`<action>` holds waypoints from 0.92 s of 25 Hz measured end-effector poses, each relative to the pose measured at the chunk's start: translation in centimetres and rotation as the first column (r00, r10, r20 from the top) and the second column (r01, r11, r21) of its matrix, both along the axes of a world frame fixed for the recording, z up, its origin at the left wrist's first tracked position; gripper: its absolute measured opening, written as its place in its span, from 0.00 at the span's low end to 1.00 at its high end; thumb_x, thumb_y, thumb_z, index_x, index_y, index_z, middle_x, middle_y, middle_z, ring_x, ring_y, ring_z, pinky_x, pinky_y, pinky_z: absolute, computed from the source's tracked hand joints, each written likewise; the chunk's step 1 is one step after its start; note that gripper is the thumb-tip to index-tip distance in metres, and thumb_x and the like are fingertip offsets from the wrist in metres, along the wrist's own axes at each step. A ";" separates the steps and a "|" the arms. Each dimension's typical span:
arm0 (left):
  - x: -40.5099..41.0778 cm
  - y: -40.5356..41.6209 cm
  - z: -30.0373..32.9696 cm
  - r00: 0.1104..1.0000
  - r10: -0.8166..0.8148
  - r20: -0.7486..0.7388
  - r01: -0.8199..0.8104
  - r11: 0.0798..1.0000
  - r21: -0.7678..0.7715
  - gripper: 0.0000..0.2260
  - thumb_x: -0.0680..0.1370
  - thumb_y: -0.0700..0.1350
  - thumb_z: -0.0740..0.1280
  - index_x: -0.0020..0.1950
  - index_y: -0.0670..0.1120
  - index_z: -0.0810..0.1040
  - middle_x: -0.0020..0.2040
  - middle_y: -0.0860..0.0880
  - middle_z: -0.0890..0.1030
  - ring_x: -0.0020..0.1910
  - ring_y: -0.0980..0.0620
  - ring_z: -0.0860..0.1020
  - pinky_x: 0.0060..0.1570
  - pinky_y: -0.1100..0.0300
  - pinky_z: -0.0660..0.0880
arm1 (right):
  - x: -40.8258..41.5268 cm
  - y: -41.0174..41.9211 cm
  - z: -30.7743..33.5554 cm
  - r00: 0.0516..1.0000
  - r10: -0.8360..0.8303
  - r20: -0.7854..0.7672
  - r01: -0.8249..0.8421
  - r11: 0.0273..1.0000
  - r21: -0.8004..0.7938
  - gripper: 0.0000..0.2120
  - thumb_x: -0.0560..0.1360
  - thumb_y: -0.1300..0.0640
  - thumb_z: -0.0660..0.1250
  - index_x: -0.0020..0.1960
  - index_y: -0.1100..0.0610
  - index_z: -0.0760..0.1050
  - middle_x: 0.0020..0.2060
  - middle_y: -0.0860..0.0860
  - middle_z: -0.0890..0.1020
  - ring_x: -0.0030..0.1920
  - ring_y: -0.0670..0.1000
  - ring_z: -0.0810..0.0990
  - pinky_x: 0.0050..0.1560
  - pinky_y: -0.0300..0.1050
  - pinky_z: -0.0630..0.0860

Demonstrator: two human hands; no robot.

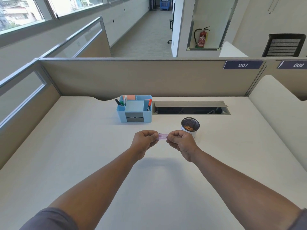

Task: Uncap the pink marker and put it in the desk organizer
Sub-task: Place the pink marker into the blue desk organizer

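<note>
Spanning both hands, the pink marker (162, 136) is pinched by left fingers (153, 136) and right fingers (172, 136), above the desk (83, 146).

Two bare forearms, no watch, rings or bracelets visible. Left hand (144, 143) and right hand (181, 144) ungloved, nails short as far as can be told. Dark grey short sleeves: left sleeve (49, 219) shows a broad rounded cuff edge at the lower left corner; right sleeve (301, 219) only a sliver at the lower right edge. Fabric plain, no print seen.
</note>
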State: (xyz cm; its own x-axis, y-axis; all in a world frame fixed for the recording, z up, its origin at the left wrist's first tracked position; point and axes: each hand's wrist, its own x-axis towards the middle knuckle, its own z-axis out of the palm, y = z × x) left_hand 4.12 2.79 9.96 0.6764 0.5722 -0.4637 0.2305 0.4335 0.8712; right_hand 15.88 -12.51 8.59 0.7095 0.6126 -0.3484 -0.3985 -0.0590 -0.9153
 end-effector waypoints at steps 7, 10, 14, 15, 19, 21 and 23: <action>0.0 0.4 -0.3 1.000 -0.011 -0.024 0.014 0.994 0.111 0.04 0.77 0.35 0.72 0.49 0.42 0.85 0.51 0.43 0.86 0.51 0.45 0.85 0.45 0.63 0.82 | -0.2 0.4 0.3 0.978 0.121 0.173 -0.098 0.986 -0.134 0.04 0.75 0.63 0.75 0.48 0.58 0.81 0.41 0.53 0.84 0.41 0.52 0.81 0.48 0.45 0.80; -0.1 0.9 -0.5 0.998 -0.029 -0.050 0.035 0.991 0.133 0.06 0.78 0.35 0.71 0.53 0.41 0.84 0.52 0.43 0.85 0.51 0.46 0.85 0.46 0.64 0.82 | 0.3 0.7 0.4 0.920 0.243 0.307 -0.152 0.944 -0.291 0.03 0.74 0.59 0.76 0.47 0.54 0.83 0.40 0.50 0.83 0.40 0.49 0.76 0.44 0.43 0.74; -0.4 1.3 -1.3 0.998 -0.060 -0.010 0.061 0.992 0.110 0.08 0.78 0.34 0.71 0.56 0.38 0.83 0.53 0.39 0.85 0.55 0.42 0.84 0.53 0.59 0.82 | 1.0 1.2 0.9 0.815 0.422 0.398 -0.229 0.864 -0.448 0.07 0.74 0.57 0.75 0.52 0.54 0.85 0.41 0.49 0.84 0.41 0.48 0.78 0.40 0.39 0.73; -0.4 1.5 -1.6 0.998 -0.062 0.001 0.062 0.993 0.105 0.08 0.78 0.34 0.71 0.57 0.38 0.83 0.54 0.39 0.85 0.56 0.41 0.84 0.55 0.57 0.82 | 1.1 1.6 0.9 0.775 0.471 0.420 -0.237 0.834 -0.498 0.08 0.74 0.56 0.75 0.53 0.53 0.85 0.41 0.48 0.84 0.40 0.47 0.78 0.39 0.38 0.72; 0.0 2.6 -3.4 0.998 -0.026 -0.061 0.038 0.977 0.208 0.11 0.82 0.41 0.67 0.63 0.43 0.82 0.57 0.43 0.85 0.55 0.47 0.83 0.61 0.54 0.79 | 1.9 3.4 1.2 0.657 0.557 0.508 -0.180 0.770 -0.612 0.07 0.75 0.55 0.73 0.53 0.52 0.85 0.39 0.46 0.82 0.38 0.46 0.77 0.33 0.36 0.69; -0.2 3.1 -4.8 0.974 -0.052 -0.219 0.155 0.861 0.484 0.12 0.83 0.45 0.64 0.65 0.45 0.82 0.58 0.48 0.84 0.56 0.49 0.80 0.60 0.58 0.75 | 2.5 4.6 1.4 0.630 0.542 0.557 -0.128 0.779 -0.614 0.10 0.75 0.56 0.72 0.55 0.54 0.85 0.41 0.48 0.82 0.38 0.45 0.77 0.33 0.36 0.68; -0.2 3.8 -6.6 0.952 -0.055 -0.301 0.246 0.726 0.642 0.13 0.83 0.45 0.64 0.64 0.45 0.83 0.62 0.49 0.83 0.61 0.49 0.79 0.60 0.63 0.68 | 3.2 6.6 1.7 0.592 0.522 0.614 -0.076 0.794 -0.603 0.11 0.75 0.57 0.72 0.56 0.55 0.85 0.42 0.49 0.82 0.37 0.43 0.77 0.34 0.36 0.69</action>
State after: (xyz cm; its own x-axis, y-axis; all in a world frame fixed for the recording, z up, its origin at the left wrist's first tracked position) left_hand 3.88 6.57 3.39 0.6995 0.6958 -0.1632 0.4856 -0.2951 0.8229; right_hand 19.12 -5.96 10.27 0.6534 0.7488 -0.1114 0.5027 -0.5392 -0.6757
